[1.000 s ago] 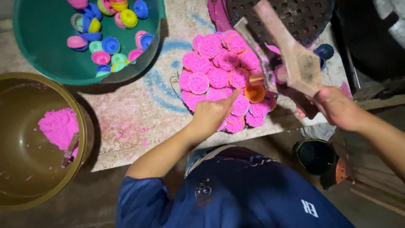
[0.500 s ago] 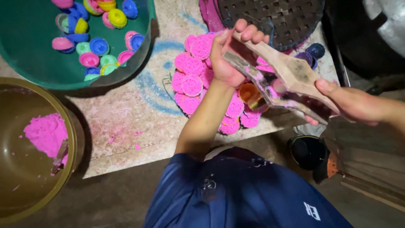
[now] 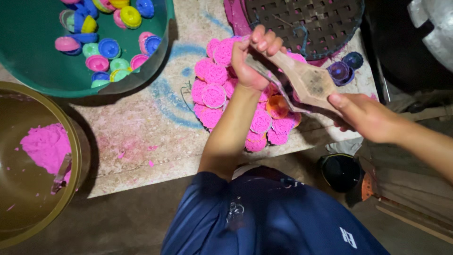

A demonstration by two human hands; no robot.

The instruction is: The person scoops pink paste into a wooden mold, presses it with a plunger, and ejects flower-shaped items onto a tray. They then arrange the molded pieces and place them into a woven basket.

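Wooden mould [image 3: 306, 82], a flat paddle-like piece with a dark hollow at its middle, held aslant just above the right edge of the pile of pink cakes [image 3: 214, 94]. Gripped at the narrow upper end by the left hand [image 3: 250, 61], fingers curled tight round it; steadied at the lower end by the right hand [image 3: 365, 115], thumb pressed on top and the other fingers tucked underneath, mostly hidden. Just beneath the mould, on the pile, a small orange cup [image 3: 277, 106].

Left of the pile, bare powder-stained tabletop [image 3: 141, 137]; further left and up, a green basin [image 3: 28, 71] of coloured cups [image 3: 108, 47]; further left and down, an olive bucket [image 3: 14, 212] with pink powder [image 3: 45, 146]. Above the pile, a dark grate [image 3: 306, 23]; to its upper right, two purple cups [image 3: 339, 70].

Judged from the two-handed hold: midway through working or emptying the mould over the pile. Whether filled or empty, impossible to tell. Next move calling for a firm grip at both ends and care not to crush the cakes below.
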